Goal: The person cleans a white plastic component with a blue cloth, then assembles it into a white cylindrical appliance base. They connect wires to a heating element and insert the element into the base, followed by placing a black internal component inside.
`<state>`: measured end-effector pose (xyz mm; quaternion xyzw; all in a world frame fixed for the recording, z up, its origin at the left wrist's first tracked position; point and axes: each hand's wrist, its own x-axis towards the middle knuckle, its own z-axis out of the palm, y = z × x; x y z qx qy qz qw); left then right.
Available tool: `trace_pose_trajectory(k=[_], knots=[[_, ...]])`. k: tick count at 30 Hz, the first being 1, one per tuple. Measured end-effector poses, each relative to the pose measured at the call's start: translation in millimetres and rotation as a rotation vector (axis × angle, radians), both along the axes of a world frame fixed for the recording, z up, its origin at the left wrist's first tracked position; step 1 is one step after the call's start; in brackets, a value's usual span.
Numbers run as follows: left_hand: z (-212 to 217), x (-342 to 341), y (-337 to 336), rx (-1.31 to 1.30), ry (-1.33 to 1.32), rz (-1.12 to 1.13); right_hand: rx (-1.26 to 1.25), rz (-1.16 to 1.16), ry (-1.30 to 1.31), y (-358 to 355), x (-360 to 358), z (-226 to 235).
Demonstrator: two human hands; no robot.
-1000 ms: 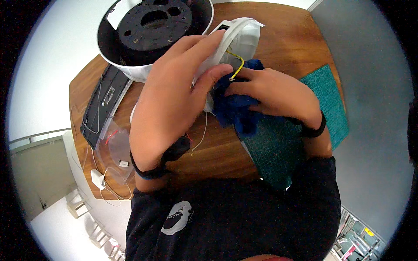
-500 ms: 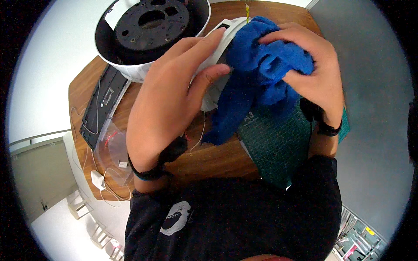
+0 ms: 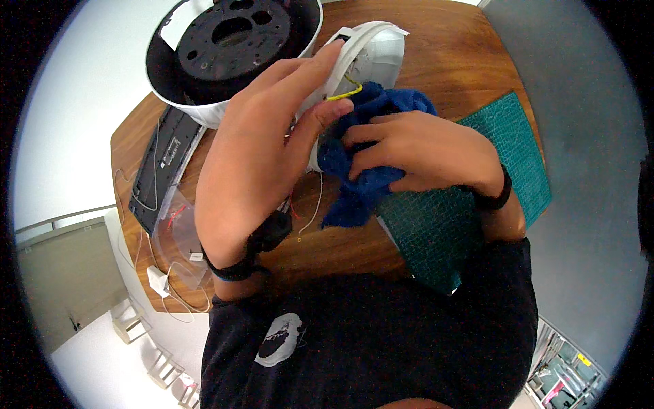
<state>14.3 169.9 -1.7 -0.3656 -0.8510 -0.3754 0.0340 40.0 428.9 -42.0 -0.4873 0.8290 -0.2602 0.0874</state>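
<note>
As the left hand (image 3: 255,140) grips a shell (image 3: 383,60) slanting rightward, the right (image 3: 426,146) clutches cloth (image 3: 355,195).

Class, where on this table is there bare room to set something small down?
Bare wood shows at far right, between white shell and green cutting mat, and nearer, between black shirt, thin wire and mat. Crowded: the left, with black panel, plastic bag and white adapter; the centre, where right hand holds blue cloth.

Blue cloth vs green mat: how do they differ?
The blue cloth is bunched up; the green mat lies flat. The cloth is plain; the mat bears a light grid. The cloth is in the right hand; the mat lies on the table. That hand partly hides both.
</note>
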Motion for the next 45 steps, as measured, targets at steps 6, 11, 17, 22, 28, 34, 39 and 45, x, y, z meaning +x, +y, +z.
trace_pose_trajectory(k=[6,11,17,22,28,34,39,45], knots=[[-4.9,1.0,3.2,0.046,0.0,-0.008,0.223,-0.214,-0.04,19.0,0.0,0.3],[-3.0,3.3,4.3,0.004,-0.003,0.02,0.311,-0.558,0.252,26.3,0.4,-4.2],[-3.4,0.6,6.9,0.02,0.022,0.034,0.479,-0.511,0.282,12.8,6.4,-18.7],[-4.3,2.1,5.1,0.072,-0.004,-0.035,0.371,-0.318,0.219,2.9,6.4,-13.8],[-5.7,1.1,6.4,0.119,-0.098,-0.057,0.086,-0.172,0.185,0.4,17.0,17.5],[-2.1,4.0,4.3,0.071,-0.055,-0.078,-0.001,-0.126,0.146,-3.8,13.2,12.2],[0.9,5.3,5.6,0.045,-0.028,-0.086,0.173,-0.19,-0.018,-11.1,11.1,0.3],[2.9,7.0,4.7,0.043,-0.038,-0.072,0.246,-0.565,0.449,10.7,23.1,28.5]])
